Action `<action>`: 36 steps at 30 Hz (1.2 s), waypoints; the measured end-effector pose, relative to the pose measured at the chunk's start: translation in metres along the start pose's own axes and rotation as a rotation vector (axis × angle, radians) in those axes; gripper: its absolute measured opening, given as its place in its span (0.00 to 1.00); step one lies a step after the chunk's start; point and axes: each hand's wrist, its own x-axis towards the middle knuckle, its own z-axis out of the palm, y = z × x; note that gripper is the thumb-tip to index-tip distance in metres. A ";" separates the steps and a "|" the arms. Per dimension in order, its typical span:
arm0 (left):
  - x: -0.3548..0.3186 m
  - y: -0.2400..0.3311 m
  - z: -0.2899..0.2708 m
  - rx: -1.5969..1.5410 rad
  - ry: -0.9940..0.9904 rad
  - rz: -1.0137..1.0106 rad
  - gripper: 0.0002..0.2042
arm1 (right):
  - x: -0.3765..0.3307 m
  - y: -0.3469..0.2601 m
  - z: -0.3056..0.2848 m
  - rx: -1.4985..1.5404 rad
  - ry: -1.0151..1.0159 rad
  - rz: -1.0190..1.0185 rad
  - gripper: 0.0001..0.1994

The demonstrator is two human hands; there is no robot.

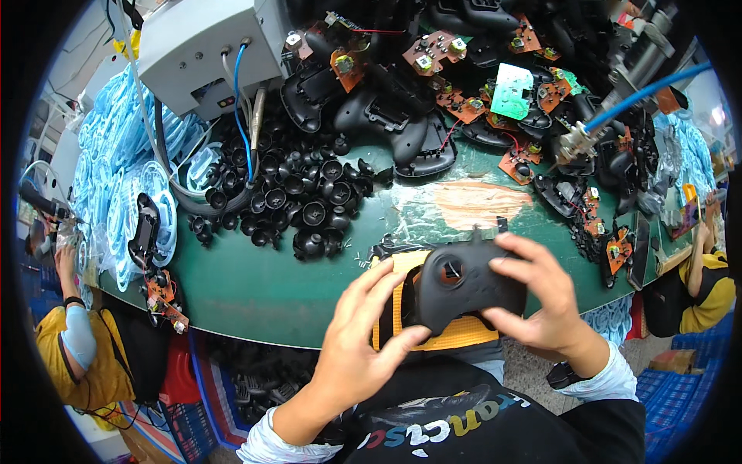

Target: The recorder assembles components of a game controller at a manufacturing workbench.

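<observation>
A black game controller shell (471, 290) sits over a yellow ribbed pad (464, 331) at the table's near edge. Through the round hole in its left part, something reddish-brown shows. My right hand (541, 301) grips the shell's right side, thumb below and fingers along the top. My left hand (359, 332) is beside the left side, fingers stretched and apart. Its thumb tip lies close to the shell's lower left grip; whether it touches, I cannot tell. Another dark part shows between the left fingers and the shell, its kind unclear.
Black cup-shaped parts (301, 201) are heaped left of centre on the green table (255, 290). Controller shells (386, 124) and orange circuit boards (433, 52) crowd the back. A grey machine box (209, 54) stands back left; a metal tool with blue hose (576, 143) hangs right. Co-workers sit either side.
</observation>
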 end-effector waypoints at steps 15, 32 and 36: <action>-0.007 -0.015 0.018 -0.068 0.030 -0.118 0.08 | -0.003 0.008 -0.010 0.003 0.061 0.060 0.29; 0.003 -0.006 0.026 -0.007 0.019 -0.092 0.34 | -0.006 0.001 0.018 -0.003 -0.074 -0.015 0.29; 0.007 -0.007 0.027 0.002 -0.016 -0.110 0.33 | -0.003 0.003 0.016 0.032 -0.145 0.017 0.32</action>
